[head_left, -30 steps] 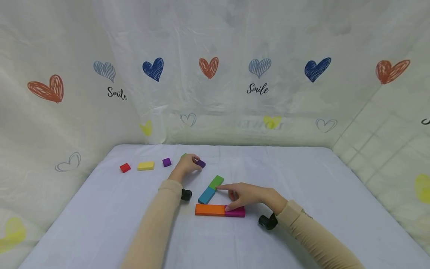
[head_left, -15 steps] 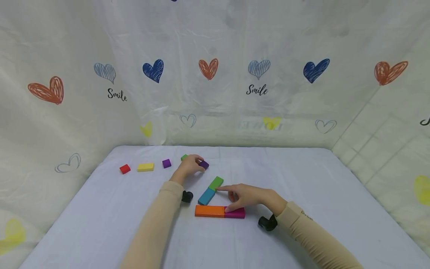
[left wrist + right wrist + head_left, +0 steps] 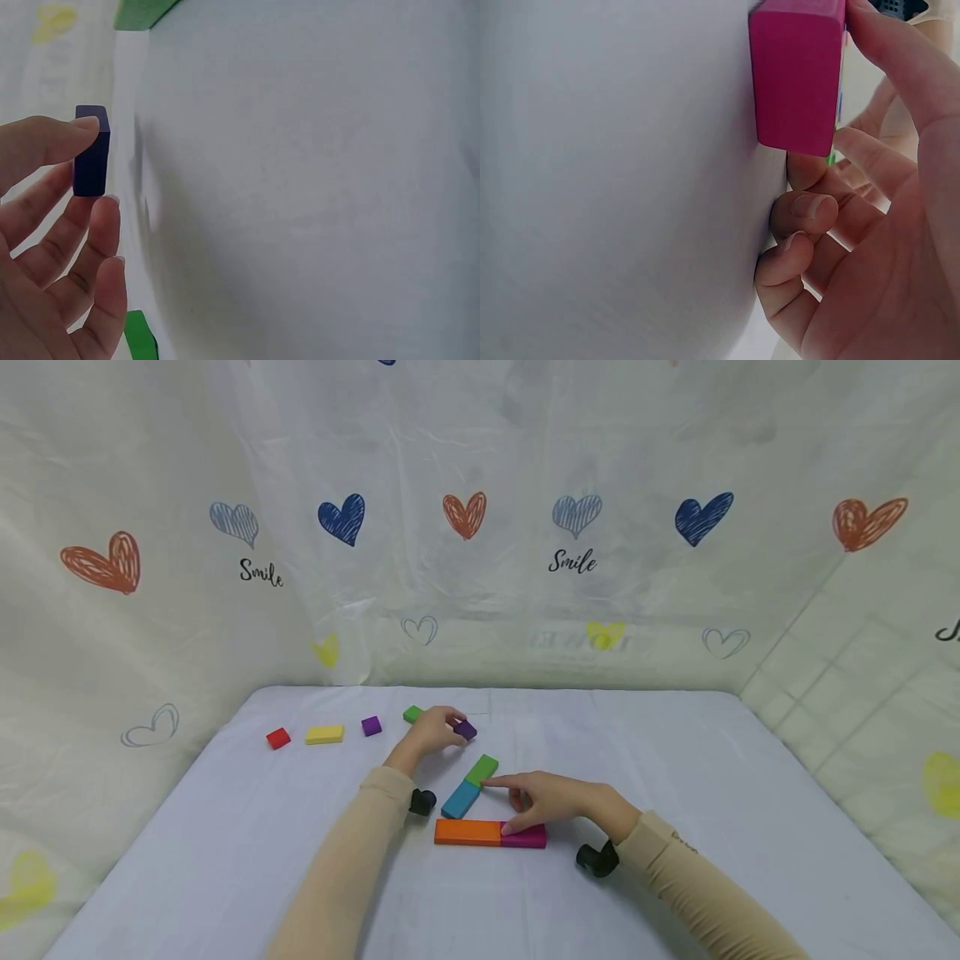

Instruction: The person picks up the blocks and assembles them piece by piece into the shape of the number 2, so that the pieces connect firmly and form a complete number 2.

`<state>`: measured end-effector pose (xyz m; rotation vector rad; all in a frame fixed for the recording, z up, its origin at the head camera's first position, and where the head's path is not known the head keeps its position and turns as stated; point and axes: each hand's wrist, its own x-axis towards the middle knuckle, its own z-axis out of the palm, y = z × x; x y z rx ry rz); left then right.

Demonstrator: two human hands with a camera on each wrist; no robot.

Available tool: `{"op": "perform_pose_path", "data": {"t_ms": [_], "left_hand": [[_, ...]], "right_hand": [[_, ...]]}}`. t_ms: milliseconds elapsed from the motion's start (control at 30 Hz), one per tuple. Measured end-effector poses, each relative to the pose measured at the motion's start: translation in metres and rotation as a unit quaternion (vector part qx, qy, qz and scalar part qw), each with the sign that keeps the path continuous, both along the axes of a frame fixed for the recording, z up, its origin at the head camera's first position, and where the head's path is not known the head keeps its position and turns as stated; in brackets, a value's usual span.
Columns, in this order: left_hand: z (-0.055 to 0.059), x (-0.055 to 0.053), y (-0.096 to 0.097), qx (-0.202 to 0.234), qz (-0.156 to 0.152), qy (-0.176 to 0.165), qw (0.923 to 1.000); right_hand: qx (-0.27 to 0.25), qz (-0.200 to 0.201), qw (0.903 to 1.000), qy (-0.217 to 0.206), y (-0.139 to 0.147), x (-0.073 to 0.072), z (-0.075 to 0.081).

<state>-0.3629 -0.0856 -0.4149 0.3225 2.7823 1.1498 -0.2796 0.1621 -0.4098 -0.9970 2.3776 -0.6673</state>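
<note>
Dark purple rectangular block [image 3: 467, 730] is pinched between the thumb and fingers of the left hand [image 3: 437, 729], right of a small green block [image 3: 412, 714] near the far edge of the white cloth-covered table [image 3: 675, 752]; the right hand [image 3: 553, 796] has thumb and index finger spread apart, thumb on a magenta rectangular block [image 3: 528, 837] abutting 1 long orange block [image 3: 467, 832], index fingertip at a green rectangular block [image 3: 482, 767] joined end-to-end with 1 blue block [image 3: 460, 800].

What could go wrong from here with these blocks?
1. The left hand holds the dark purple block in its fingers; it might slip.
2. The right hand's index fingertip is at the green block; a nudge could part it from the blue block.
3. Its thumb lies on the magenta block, which might shift off the orange block.
</note>
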Motion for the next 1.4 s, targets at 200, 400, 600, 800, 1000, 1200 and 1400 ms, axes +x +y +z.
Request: {"op": "perform_pose_path", "data": {"t_ms": [200, 400, 600, 800, 1000, 1200, 1400], "left_hand": [[0.001, 0.003, 0.004, 0.001, -0.01, 0.0, 0.9999], [0.0, 0.003, 0.005, 0.0, -0.016, -0.001, 0.9999], [-0.003, 0.003, 0.008, 0.004, -0.029, -0.01, 0.9995], [-0.003, 0.004, 0.013, 0.004, -0.036, -0.013, 0.9993], [-0.003, 0.004, 0.018, 0.0, -0.047, -0.013, 0.9988], [-0.003, 0.003, 0.017, -0.007, -0.048, -0.018, 0.9987], [0.001, 0.003, 0.016, -0.018, -0.061, -0.023, 0.9977]], "right_hand": [[0.0, 0.0, 1.0, 0.0, 0.001, -0.001, -0.001], [-0.001, 0.003, 1.0, 0.001, 0.001, 0.001, -0.001], [-0.003, 0.002, 1.0, -0.004, 0.001, 0.001, -0.001], [-0.011, 0.011, 0.9999, 0.001, 0.002, 0.0, -0.001], [-0.009, 0.01, 0.9999, 0.002, 0.002, 0.0, -0.001], [-0.012, 0.016, 0.9998, 0.006, 0.002, -0.002, -0.002], [-0.014, 0.015, 0.9998, 0.004, 0.001, -0.002, -0.002]]}}
